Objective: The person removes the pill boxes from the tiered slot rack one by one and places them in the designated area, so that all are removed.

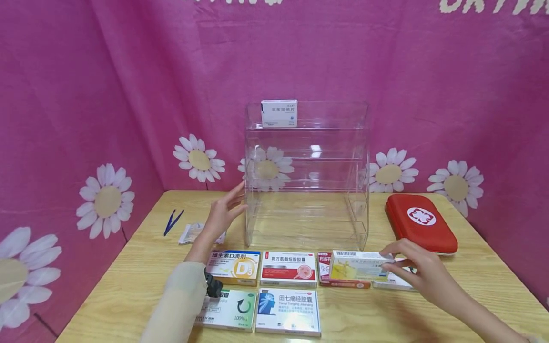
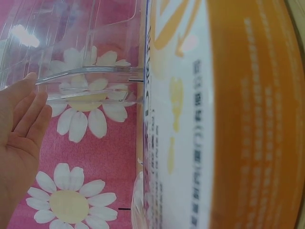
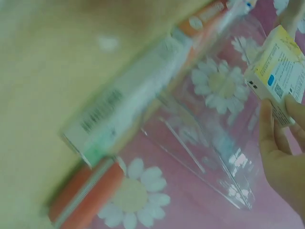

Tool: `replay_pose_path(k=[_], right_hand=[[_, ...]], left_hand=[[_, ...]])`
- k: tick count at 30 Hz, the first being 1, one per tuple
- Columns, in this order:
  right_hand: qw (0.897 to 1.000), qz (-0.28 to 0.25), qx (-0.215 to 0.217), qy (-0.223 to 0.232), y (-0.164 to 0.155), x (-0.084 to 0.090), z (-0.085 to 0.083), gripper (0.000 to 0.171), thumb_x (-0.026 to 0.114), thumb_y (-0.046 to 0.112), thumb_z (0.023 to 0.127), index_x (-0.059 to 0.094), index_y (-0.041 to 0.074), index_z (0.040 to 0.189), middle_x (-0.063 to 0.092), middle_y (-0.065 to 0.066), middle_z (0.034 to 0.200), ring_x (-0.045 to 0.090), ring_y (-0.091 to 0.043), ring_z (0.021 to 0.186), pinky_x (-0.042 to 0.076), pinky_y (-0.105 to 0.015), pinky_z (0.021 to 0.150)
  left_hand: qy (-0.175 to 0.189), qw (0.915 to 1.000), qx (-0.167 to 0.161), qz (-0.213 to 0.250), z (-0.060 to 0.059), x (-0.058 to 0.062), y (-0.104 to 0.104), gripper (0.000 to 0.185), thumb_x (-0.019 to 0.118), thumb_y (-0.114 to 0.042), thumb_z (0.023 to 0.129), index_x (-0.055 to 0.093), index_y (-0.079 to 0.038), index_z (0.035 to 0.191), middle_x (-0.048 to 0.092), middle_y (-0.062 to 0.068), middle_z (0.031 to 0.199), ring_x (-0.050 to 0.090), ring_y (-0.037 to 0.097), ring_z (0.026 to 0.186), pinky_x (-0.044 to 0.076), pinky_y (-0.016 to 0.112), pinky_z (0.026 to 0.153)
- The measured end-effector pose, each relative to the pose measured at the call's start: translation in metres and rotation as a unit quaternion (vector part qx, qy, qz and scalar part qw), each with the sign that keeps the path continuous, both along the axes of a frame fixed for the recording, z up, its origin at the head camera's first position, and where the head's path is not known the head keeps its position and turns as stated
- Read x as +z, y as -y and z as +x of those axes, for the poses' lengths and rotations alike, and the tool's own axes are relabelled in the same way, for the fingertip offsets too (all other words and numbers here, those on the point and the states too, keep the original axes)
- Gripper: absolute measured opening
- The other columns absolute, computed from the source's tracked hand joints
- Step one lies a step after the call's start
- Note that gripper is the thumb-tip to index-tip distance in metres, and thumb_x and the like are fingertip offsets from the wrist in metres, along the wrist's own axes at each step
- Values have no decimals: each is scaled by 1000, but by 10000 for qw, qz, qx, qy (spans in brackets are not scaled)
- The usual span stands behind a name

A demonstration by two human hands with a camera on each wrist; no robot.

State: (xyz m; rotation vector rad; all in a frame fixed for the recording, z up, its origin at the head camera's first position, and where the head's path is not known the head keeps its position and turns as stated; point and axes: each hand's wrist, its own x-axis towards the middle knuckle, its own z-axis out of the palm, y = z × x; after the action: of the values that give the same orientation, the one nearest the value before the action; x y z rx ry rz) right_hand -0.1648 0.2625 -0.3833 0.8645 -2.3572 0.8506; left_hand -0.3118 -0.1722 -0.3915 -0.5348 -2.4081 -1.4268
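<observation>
My right hand (image 1: pixel 418 267) pinches a yellow-and-white medicine box (image 1: pixel 358 267) by its right end, thumb and fingers on either side. The box is raised above the row on the table and overlaps a red medicine box (image 1: pixel 324 274) in the head view. Fingers extended, my left hand (image 1: pixel 220 216) touches the left side of a clear tiered display rack (image 1: pixel 309 188). On the rack's top tier, toward the left, a white medicine box (image 1: pixel 279 114) stands upright. In the left wrist view an orange-and-white vitamin D box (image 2: pixel 186 114) fills the right side.
Medicine boxes lie in front of the rack, among them a red-and-white one (image 1: pixel 289 269), a green one (image 1: pixel 229 309) and a blue-and-white one (image 1: pixel 288 311). A red first-aid case (image 1: pixel 422 224) lies right of the rack; blue tweezers (image 1: pixel 173 223) and a packet (image 1: pixel 193 233) lie left.
</observation>
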Motion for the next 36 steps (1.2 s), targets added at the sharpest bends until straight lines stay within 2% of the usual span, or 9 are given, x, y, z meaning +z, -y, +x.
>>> replay_pose_path(k=[5,11,19,23,30,36], right_hand=[[9973,-22,241,692,2,-22,10,40,82,-4,70,65,18,98,65,5,92,58,8,85,59,-10,61],[9925,22,528,1106,2,-41,13,32,79,1,75,64,19,97,66,5,92,59,6,82,60,-16,60],[9812,273,646,1798,0,-45,11,22,77,12,82,65,17,99,67,2,94,58,5,83,61,-17,63],[9694,394,574,2356,-1,-45,9,21,76,18,84,65,18,101,66,3,97,55,7,85,60,-14,67],[9631,426,1072,2433,-3,-46,7,23,75,17,84,65,13,103,67,-4,98,57,6,85,62,-17,67],[9453,618,1051,3026,-3,-47,5,25,74,24,86,68,10,105,68,-2,98,56,7,84,61,-17,70]], left_hand=[[4,10000,12,25,0,0,-1,65,68,1,88,42,-7,148,58,24,136,60,40,122,53,46,104],[68,9999,52,-82,1,1,-1,66,67,-1,89,42,-13,148,59,21,136,61,38,121,53,42,103],[97,9998,75,-127,2,1,0,65,67,-2,90,42,-15,149,58,20,137,61,36,122,54,40,103],[80,9999,44,-131,1,2,0,65,67,-2,90,42,-14,149,58,20,137,61,36,123,54,39,103],[43,9999,92,-136,1,0,0,65,67,-2,90,42,-15,149,58,19,138,61,36,123,53,40,105],[73,9999,101,-111,0,0,0,65,66,-1,90,42,-15,149,59,19,138,61,35,123,52,40,105]])
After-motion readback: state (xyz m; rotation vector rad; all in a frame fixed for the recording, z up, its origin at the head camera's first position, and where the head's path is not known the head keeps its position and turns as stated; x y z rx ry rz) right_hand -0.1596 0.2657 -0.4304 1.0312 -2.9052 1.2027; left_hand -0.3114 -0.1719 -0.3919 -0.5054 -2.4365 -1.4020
